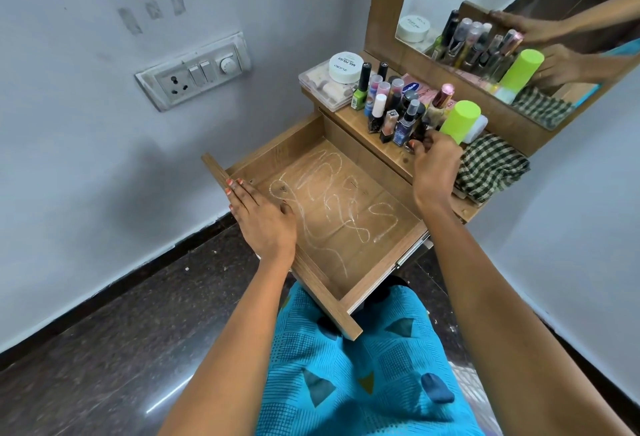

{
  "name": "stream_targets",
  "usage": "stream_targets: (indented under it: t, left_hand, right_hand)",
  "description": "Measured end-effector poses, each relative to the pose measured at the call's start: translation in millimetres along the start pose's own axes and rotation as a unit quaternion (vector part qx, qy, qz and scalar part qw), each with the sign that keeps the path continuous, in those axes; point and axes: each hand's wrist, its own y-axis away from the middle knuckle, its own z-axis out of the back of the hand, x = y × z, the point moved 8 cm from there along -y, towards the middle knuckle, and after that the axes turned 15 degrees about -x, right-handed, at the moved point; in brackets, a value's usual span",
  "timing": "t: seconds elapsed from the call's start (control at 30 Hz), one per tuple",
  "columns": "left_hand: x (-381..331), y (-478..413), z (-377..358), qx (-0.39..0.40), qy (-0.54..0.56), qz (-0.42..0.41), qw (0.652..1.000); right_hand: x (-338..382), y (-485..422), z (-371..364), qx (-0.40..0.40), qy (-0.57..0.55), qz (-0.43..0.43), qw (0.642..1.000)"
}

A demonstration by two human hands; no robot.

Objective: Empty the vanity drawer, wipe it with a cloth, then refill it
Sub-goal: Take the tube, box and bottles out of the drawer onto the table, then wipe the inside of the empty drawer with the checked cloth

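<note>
On drawer (381, 264) front: left hand (263, 217) flat, fingers spread; right hand (436, 165) fingers pinching bottle (417, 130) on shelf.

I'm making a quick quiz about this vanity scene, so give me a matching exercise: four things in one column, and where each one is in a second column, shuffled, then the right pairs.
Things:
1. left hand
2. right hand
3. checked cloth
4. white round tub

Places:
A. on the clear plastic box at the back left of the shelf
B. resting on the front edge of the open drawer
C. among the small bottles, by the green bottle
D. bunched at the right end of the shelf

Pairs: 1-B, 2-C, 3-D, 4-A
</note>
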Motion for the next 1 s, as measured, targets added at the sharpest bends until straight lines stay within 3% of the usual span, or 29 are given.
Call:
stream_targets:
  t: [0.27, 0.5, 0.7, 0.8, 0.87, 1.0]
  left_hand:
    - [-0.1, 0.2, 0.8, -0.002, 0.005, -0.006, 1.000]
    - [0.8, 0.2, -0.2, 0.006, 0.000, -0.007, 1.000]
    - [-27.1, 9.8, 3.9, -0.016, -0.059, -0.120, 0.991]
    - [-68.5, 30.4, 4.4, -0.006, 0.005, -0.163, 0.987]
    - [-104.4, 48.5, 0.6, 0.032, 0.112, -0.167, 0.979]
    - [-170.2, 77.6, 6.2, 0.114, 0.305, -0.144, 0.934]
  right_hand:
    - [-7.2, 5.7, 46.0, -0.056, 0.001, 0.046, 0.997]
    - [-35.3, 1.7, 50.8, 0.026, 0.071, 0.084, 0.994]
    - [-46.7, -5.5, 69.5, -0.013, 0.023, 0.060, 0.998]
    - [-58.9, -21.4, 79.0, -0.032, 0.023, 0.038, 0.998]
    - [-67.4, -32.4, 84.6, -0.038, 0.030, 0.030, 0.998]
    - [-80.8, -47.7, 89.1, -0.024, 0.040, 0.012, 0.999]
